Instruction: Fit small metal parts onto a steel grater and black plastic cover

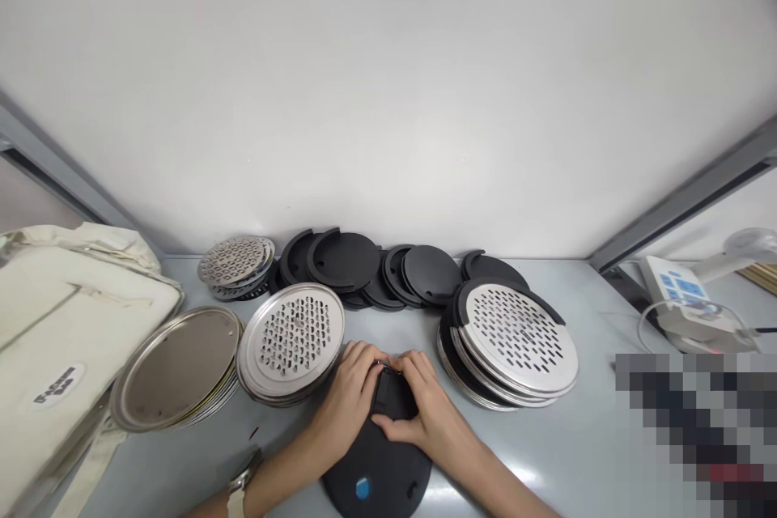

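Observation:
A black round plate [376, 469] lies at the front of the table, with a blue round sticker and a small dark hole or knob on its near part. My left hand [349, 396] is closed on its far left edge, the fingers bent and pressed against it. On the far right side, my right hand [422, 405] curls round the same plate, thumb lying across its top. The fingertips of both hands meet at the far edge, where a small raised black part shows. What lies under the fingers is hidden.
Left of my hands stand a stack of grater discs [297, 336] and a stack of plain metal discs [182, 368]. To the right are rimmed grater discs [522, 336]. Black discs [349, 259] and smaller perforated discs [234, 263] line the wall. A cream bag [78, 348] and a white device [685, 291] flank them.

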Tool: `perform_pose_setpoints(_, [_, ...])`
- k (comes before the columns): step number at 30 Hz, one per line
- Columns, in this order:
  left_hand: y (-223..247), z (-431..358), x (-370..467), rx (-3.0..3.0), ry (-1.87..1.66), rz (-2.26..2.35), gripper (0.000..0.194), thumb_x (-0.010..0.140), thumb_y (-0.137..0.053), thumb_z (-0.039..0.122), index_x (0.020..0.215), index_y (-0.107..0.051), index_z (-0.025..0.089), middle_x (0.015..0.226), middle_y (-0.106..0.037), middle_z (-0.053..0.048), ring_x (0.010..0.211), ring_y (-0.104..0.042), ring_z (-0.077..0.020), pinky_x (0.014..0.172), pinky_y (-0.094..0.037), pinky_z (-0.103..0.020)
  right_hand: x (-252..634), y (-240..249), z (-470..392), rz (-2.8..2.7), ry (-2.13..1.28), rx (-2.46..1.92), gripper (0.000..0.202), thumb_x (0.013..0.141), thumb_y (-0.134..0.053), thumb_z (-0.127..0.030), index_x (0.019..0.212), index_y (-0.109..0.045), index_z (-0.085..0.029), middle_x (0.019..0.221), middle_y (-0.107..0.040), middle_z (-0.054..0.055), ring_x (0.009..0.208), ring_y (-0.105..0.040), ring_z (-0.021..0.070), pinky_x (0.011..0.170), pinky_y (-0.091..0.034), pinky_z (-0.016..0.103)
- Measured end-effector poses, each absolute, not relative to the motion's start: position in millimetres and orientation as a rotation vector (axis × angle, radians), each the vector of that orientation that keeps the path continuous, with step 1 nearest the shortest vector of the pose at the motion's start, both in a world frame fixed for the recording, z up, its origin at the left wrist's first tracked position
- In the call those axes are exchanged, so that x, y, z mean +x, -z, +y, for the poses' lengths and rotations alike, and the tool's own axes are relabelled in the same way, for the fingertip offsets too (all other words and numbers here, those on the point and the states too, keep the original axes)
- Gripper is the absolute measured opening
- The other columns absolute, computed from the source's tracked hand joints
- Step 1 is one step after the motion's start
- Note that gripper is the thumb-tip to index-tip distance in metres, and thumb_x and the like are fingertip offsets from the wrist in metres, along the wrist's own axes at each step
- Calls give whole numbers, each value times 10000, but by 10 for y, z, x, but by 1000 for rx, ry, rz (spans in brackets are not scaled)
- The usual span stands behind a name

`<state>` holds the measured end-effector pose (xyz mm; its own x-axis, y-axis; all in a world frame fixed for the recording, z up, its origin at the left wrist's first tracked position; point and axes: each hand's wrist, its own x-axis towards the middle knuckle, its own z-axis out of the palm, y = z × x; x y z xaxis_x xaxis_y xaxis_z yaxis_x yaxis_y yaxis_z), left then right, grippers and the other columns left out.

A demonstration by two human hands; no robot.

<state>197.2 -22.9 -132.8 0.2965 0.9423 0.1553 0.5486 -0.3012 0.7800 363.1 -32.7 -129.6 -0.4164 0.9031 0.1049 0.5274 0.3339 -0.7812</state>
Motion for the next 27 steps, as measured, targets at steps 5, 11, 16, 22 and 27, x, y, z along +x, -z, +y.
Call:
perform_pose_setpoints(5, [1330, -226, 1975, 1951, -836, 1330, 196, 930, -393, 71, 840, -518, 192, 880, -547, -23, 891, -511, -195, 790, -423, -334, 3639, 1315, -340, -2086, -898, -1234, 475, 719, -772, -234, 1111, -510, -178, 1002, -495, 55, 991, -481, 250, 893, -437, 389])
perform_pose_setpoints(11, [1345, -226, 1973, 1951, -845, 1342, 197, 918, -413, 55, 843, -540, 186, 876, -554, -22, 891, -512, -194, 790, -420, -330, 3629, 1307, -347, -2084, -910, -1241, 470, 722, -773, -234, 1111, -515, -177, 1004, -503, 59, 992, -486, 253, 897, -437, 398])
perform_pose_setpoints(16, [1337, -227, 1971, 1955, -843, 1343, 205, 917, -410, 60, 850, -557, 187, 870, -563, -22, 883, -516, -194, 782, -423, -330, 3624, 1295, -343, -2069, -919, -1244, 490, 706, -782, -219, 1116, -517, -171, 1010, -515, 62, 999, -491, 257, 898, -440, 391])
perform_pose_setpoints(22, [1345, -223, 1971, 1931, -880, 1352, 200, 899, -427, 72, 834, -573, 192, 849, -570, -21, 861, -532, -192, 764, -438, -321, 3623, 1314, -343, -2072, -922, -1248, 493, 720, -780, -241, 1131, -518, -164, 1012, -514, 63, 999, -493, 254, 897, -440, 382])
perform_pose_setpoints(27, [1348, -213, 1977, 1908, -875, 1359, 197, 892, -438, 62, 829, -572, 192, 844, -572, -23, 866, -543, -193, 768, -440, -322, 3629, 1323, -346, -2088, -912, -1238, 469, 739, -771, -256, 1124, -515, -173, 1002, -507, 59, 990, -492, 251, 890, -442, 385])
